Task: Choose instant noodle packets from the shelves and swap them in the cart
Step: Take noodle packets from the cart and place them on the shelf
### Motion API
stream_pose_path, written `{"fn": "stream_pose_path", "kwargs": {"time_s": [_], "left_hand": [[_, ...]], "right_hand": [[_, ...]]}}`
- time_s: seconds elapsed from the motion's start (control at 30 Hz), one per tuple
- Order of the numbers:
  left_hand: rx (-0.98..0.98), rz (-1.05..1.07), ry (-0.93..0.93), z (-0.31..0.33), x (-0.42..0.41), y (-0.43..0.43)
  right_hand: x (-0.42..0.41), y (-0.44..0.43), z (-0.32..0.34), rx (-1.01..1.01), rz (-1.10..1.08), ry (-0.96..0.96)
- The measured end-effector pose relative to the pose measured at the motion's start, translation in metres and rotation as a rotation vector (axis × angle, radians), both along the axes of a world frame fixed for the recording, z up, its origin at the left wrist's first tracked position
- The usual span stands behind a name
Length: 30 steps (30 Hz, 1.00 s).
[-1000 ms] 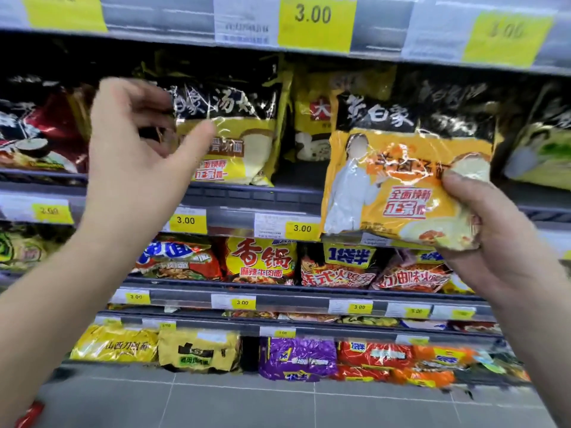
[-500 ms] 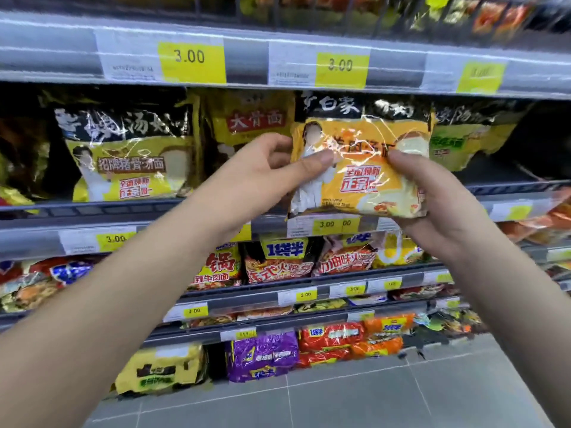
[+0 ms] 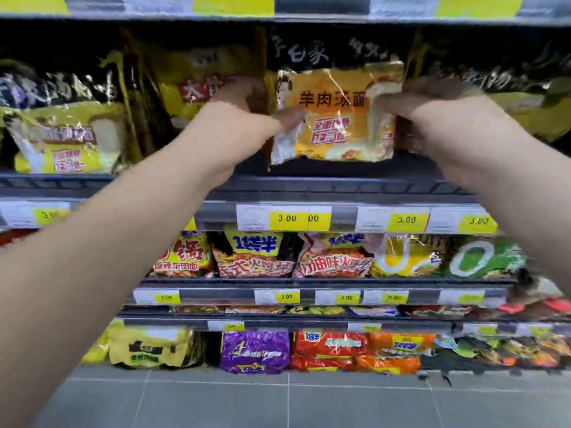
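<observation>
An orange-yellow instant noodle packet (image 3: 336, 115) stands upright in the upper shelf row, in front of a black-topped packet of the same brand. My left hand (image 3: 241, 118) grips its left edge, thumb on the front. My right hand (image 3: 432, 118) grips its right edge. Both arms reach up and forward to the shelf. The fingers are blurred by motion. No cart is in view.
Yellow and black noodle packets (image 3: 65, 131) fill the same shelf to the left. Lower shelves (image 3: 309, 288) hold red, yellow, green and purple packets (image 3: 255, 350), with yellow 3.00 price tags (image 3: 287, 218) along the rails. Grey floor tiles (image 3: 278, 403) lie below.
The packet has moved up and back into the shelf row. My left hand, free a second ago, now holds its left edge. The view has come closer to the shelf.
</observation>
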<state>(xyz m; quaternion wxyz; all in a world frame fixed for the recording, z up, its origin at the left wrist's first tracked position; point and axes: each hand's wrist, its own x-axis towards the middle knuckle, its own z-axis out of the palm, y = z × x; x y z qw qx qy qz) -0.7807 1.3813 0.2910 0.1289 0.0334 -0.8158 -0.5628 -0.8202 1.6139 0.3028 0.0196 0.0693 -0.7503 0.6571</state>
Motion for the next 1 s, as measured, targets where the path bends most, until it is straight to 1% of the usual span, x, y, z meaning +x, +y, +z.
{"fn": "stream_pose_path", "kwargs": {"time_s": [0.07, 0.13, 0.2, 0.27, 0.33, 0.4, 0.53, 0.6, 0.67, 0.83, 0.97, 1.0], "left_hand": [[-0.034, 0.024, 0.011, -0.004, -0.010, -0.001], [-0.133, 0.047, 0.010, -0.007, -0.020, -0.006], [-0.227, 0.090, 0.019, -0.009, -0.026, -0.009], [-0.225, 0.125, 0.048, -0.010, -0.030, -0.010], [-0.295, 0.179, 0.050, -0.009, -0.032, -0.005], [-0.371, 0.206, 0.049, -0.010, -0.037, -0.002], [-0.490, 0.206, 0.063, -0.011, -0.042, 0.006], [-0.492, 0.218, 0.047, -0.012, -0.045, 0.008], [-0.465, 0.222, 0.034, -0.012, -0.048, 0.012], [-0.508, 0.214, -0.003, -0.009, -0.046, 0.020], [-0.500, 0.195, -0.006, -0.008, -0.045, 0.016], [-0.482, 0.201, -0.006, -0.008, -0.046, 0.014]], "right_hand": [[-0.011, 0.000, -0.005, 0.079, -0.015, 0.060], [-0.016, 0.000, -0.009, 0.180, -0.032, 0.130], [-0.021, 0.002, -0.010, 0.229, -0.043, 0.193], [-0.022, 0.002, -0.009, 0.286, -0.070, 0.252], [-0.027, 0.004, -0.008, 0.462, -0.123, 0.337], [-0.032, 0.006, -0.006, 0.578, -0.158, 0.356], [-0.037, 0.009, -0.005, 0.662, -0.178, 0.333], [-0.044, 0.011, -0.008, 0.639, -0.180, 0.313], [-0.051, 0.013, -0.010, 0.569, -0.182, 0.289], [-0.056, 0.021, -0.020, 0.518, -0.143, 0.243], [-0.056, 0.023, -0.023, 0.382, -0.152, 0.191], [-0.055, 0.023, -0.023, 0.391, -0.146, 0.185]]}}
